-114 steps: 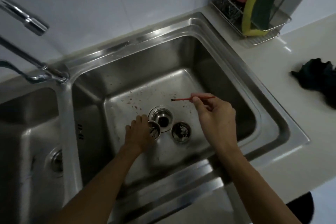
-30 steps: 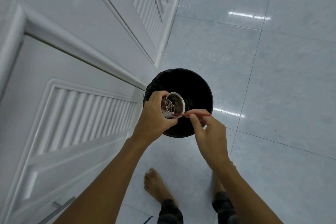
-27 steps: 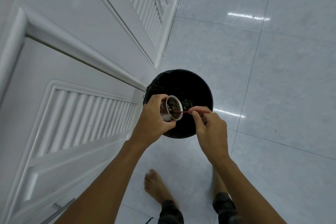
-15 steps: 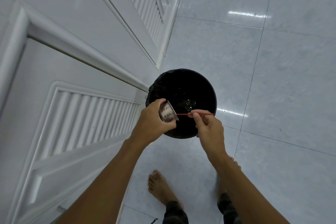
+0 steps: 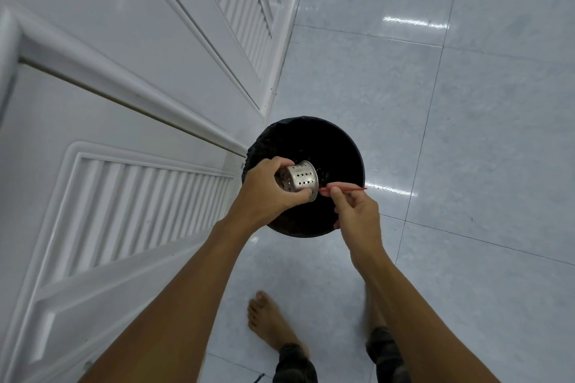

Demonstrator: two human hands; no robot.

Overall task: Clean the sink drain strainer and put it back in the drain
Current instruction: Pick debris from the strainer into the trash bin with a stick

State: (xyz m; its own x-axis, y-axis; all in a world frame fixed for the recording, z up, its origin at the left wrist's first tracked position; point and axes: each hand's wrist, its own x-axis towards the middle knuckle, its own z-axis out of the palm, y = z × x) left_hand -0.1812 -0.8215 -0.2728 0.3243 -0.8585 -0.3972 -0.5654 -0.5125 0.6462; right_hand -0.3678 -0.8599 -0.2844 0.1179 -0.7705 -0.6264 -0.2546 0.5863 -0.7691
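Note:
My left hand (image 5: 266, 193) grips the metal drain strainer (image 5: 299, 180), a small perforated steel cup. The cup lies on its side over the black trash bin (image 5: 342, 146), its mouth turned to the right and away from me. My right hand (image 5: 357, 211) pinches a thin red stick (image 5: 345, 188). The stick's left end reaches the strainer's rim and goes behind it. What is inside the strainer is hidden from this angle.
White louvred cabinet doors (image 5: 124, 196) fill the left side, close beside the bin. Glossy pale floor tiles (image 5: 466, 134) spread to the right. My bare feet (image 5: 267, 320) stand just behind the bin.
I went from the sink to the trash bin with the strainer and stick. Over the last second my left hand has turned the strainer so its mouth faces away and its perforated side shows.

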